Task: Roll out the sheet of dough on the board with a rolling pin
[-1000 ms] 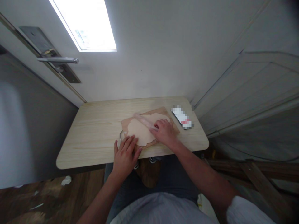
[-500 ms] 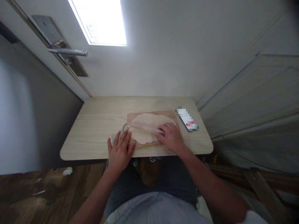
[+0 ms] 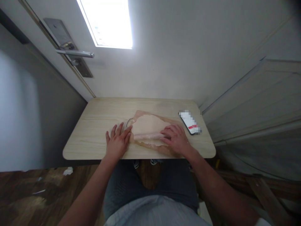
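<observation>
A thin sheet of pale dough [image 3: 148,123] lies spread over a brown cutting board [image 3: 141,113], which sits at a slant on the table. Across the near part of the dough rests a slim, pale rolling pin [image 3: 147,136]. My right hand [image 3: 178,138] has its fingers curled round the pin's right end and hides that end. At the board's left edge, my left hand [image 3: 117,142] lies with fingers spread, its fingertips touching the edge beside the wire handle [image 3: 128,123].
The small light wood table [image 3: 98,119] stands against a white door with a metal lever handle [image 3: 77,54]. A phone [image 3: 189,123] lies right of the board. Bits of white litter [image 3: 68,171] are on the floor at left.
The board and dough have turned clockwise. The rolling pin has come nearer to me and lies more level, with my right hand still on it. My left hand has shifted slightly left.
</observation>
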A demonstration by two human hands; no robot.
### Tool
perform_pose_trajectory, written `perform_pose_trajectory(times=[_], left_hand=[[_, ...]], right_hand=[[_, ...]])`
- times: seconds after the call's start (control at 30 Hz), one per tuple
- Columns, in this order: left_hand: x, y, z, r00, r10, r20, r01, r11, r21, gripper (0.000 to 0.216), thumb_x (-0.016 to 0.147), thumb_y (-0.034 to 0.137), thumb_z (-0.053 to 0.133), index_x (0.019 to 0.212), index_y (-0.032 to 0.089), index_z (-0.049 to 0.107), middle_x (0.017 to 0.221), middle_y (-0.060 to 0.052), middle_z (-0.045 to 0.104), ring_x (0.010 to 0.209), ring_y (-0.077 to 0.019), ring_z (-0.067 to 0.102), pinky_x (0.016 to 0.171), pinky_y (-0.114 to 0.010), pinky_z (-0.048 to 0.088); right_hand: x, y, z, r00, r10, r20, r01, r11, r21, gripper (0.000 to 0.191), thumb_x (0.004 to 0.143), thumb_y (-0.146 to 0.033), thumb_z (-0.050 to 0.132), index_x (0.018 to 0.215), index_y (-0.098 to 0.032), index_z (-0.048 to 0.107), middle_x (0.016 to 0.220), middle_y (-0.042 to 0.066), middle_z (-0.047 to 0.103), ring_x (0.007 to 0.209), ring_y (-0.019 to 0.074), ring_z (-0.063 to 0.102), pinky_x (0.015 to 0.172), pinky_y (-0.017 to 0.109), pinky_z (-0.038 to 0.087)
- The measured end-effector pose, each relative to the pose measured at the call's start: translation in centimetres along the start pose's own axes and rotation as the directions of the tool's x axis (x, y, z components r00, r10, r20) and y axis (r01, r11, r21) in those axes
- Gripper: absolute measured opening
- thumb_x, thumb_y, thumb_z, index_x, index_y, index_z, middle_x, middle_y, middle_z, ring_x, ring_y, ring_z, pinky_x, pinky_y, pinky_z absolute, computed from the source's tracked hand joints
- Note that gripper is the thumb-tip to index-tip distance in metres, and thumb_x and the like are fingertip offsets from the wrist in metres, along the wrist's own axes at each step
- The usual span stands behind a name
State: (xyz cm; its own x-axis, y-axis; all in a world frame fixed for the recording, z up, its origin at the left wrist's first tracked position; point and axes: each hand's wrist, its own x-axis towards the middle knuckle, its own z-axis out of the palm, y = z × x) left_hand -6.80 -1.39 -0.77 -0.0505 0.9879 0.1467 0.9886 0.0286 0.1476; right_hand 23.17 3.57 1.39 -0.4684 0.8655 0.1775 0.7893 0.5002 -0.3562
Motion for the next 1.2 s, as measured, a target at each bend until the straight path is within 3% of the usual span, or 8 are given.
perform_pose_trajectory(times=[0.3,0.43,0.53,0.63,0.83,1.0,1.2], left_hand=[[5.0,-1.1,0.4,0.998,0.041,-0.055,-0.042,0.999,-0.012,0.045,0.101,0.046,0.034,0.14,0.037,0.055,0.157,-0.009,0.041,0.143,-0.0377,0.034,0.11,-0.072,0.023],[6.8,-0.9,0.1,0.988,0.046,-0.146,-0.062,0.992,-0.107,0.045,0.101,0.04,0.035,0.14,0.028,0.054,0.153,-0.011,0.047,0.138,-0.0332,0.041,0.113,-0.065,0.026],[6.3,0.4,-0.1,0.968,0.016,-0.249,-0.085,0.96,-0.268,0.046,0.102,0.038,0.032,0.135,0.019,0.057,0.139,-0.013,0.059,0.131,-0.027,0.049,0.112,-0.051,0.036],[3.9,2.8,-0.3,0.966,0.05,-0.254,-0.142,0.922,-0.36,0.045,0.102,0.04,0.033,0.128,0.017,0.061,0.131,-0.013,0.064,0.126,-0.0246,0.054,0.11,-0.045,0.04],[-0.4,6.8,0.1,0.981,0.108,-0.16,-0.14,0.969,-0.204,0.04,0.101,0.037,0.04,0.134,0.025,0.058,0.141,-0.01,0.059,0.134,-0.0302,0.047,0.117,-0.059,0.02],[0.2,6.6,1.1,0.982,0.1,-0.159,-0.123,0.981,-0.148,0.049,0.101,0.038,0.038,0.147,0.025,0.045,0.151,-0.008,0.05,0.141,-0.0319,0.039,0.119,-0.06,0.013],[3.0,5.9,0.8,0.984,0.113,-0.141,-0.133,0.981,-0.143,0.044,0.102,0.042,0.035,0.138,0.028,0.055,0.149,-0.007,0.052,0.141,-0.0311,0.038,0.118,-0.061,0.016]], right_hand=[[0.2,-1.6,0.3,0.996,-0.092,0.022,0.091,0.995,0.032,0.026,0.094,-0.046,0.062,0.106,-0.025,0.072,0.112,0.006,0.067,0.11,0.0238,0.053,0.102,0.041,0.035],[0.4,-1.3,0.1,0.995,-0.102,-0.016,0.102,0.994,0.04,0.026,0.093,-0.045,0.063,0.108,-0.025,0.071,0.114,0.006,0.067,0.11,0.0239,0.053,0.102,0.041,0.034],[0.5,-0.7,0.1,0.994,-0.108,-0.008,0.108,0.994,0.032,0.027,0.093,-0.046,0.064,0.109,-0.026,0.071,0.115,0.006,0.067,0.111,0.024,0.053,0.103,0.042,0.033],[0.5,-0.4,0.2,0.995,-0.102,0.005,0.102,0.994,0.03,0.029,0.094,-0.048,0.062,0.11,-0.027,0.072,0.116,0.005,0.066,0.112,0.0236,0.053,0.104,0.042,0.032],[0.7,-0.8,0.7,0.999,-0.032,0.023,0.033,0.998,-0.051,0.035,0.094,-0.056,0.056,0.12,-0.035,0.069,0.133,0.005,0.06,0.125,0.0278,0.045,0.109,0.047,0.026],[1.6,-1.1,1.7,0.999,0.043,-0.027,-0.046,0.989,-0.141,0.049,0.097,-0.058,0.048,0.137,-0.031,0.057,0.148,0.007,0.051,0.135,0.0318,0.037,0.112,0.052,0.02],[4.0,-0.3,1.8,0.998,0.044,-0.04,-0.048,0.992,-0.113,0.053,0.093,-0.06,0.056,0.134,-0.027,0.06,0.142,0.01,0.056,0.133,0.0308,0.042,0.11,0.05,0.027]])
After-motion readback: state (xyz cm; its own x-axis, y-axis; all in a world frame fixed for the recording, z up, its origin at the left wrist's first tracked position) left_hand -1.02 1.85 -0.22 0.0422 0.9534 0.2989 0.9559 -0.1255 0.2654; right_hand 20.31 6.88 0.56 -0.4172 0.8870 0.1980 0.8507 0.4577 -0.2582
